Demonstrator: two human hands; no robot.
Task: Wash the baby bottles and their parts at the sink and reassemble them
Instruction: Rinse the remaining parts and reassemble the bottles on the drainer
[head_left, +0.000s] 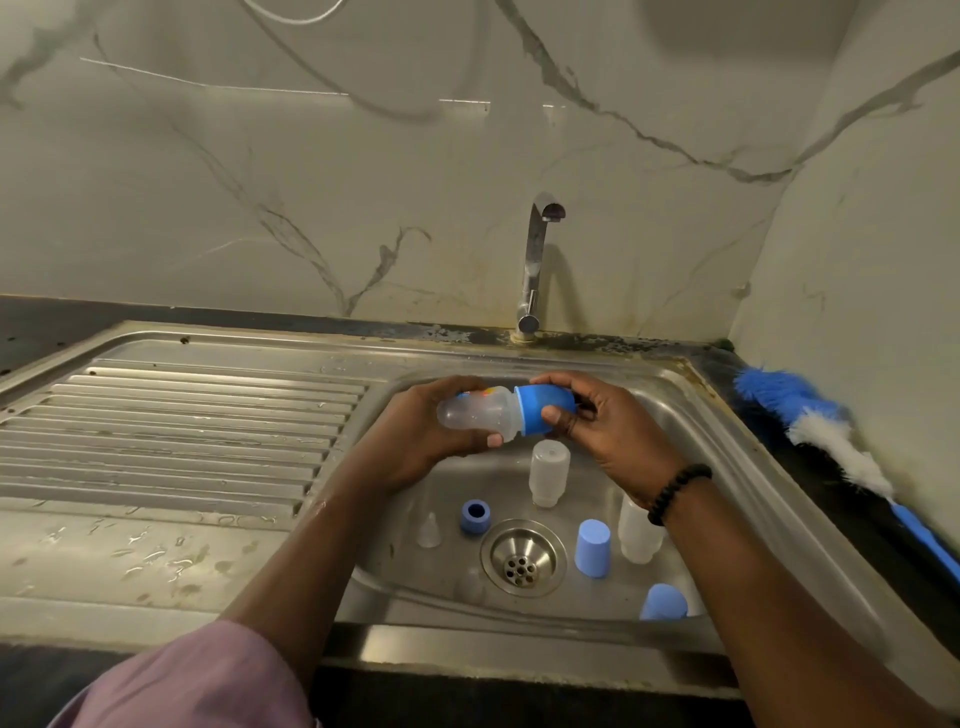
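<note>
- Sink basin (691, 447): steel, w/ ribbed drainboard (171, 431) at 9 o'clock and tap (535, 260) at 12 o'clock; no water seen running.
- Bottle brush (815, 421): lies on the surface at 3 o'clock of the basin, untouched.
- Held bottle (478, 415): horizontal over the basin, base toward 9 o'clock, blue cap (545, 410) toward 3 o'clock.
- Left hand (421, 441): grip wrapped round the bottle body, thumb on the near side.
- Right hand (608, 431): grip closed round the blue cap, thumb in front.
- Step, as judged: cap being twisted on or off; can't tell which. Next move needs counter-rotation of the hands, body held steady.
- Loose parts on basin floor: two clear bottles (548, 473), inverted; two blue caps (592, 545); blue ring (475, 517) and clear teat (428, 530) at 9 o'clock of drain (522, 558).
</note>
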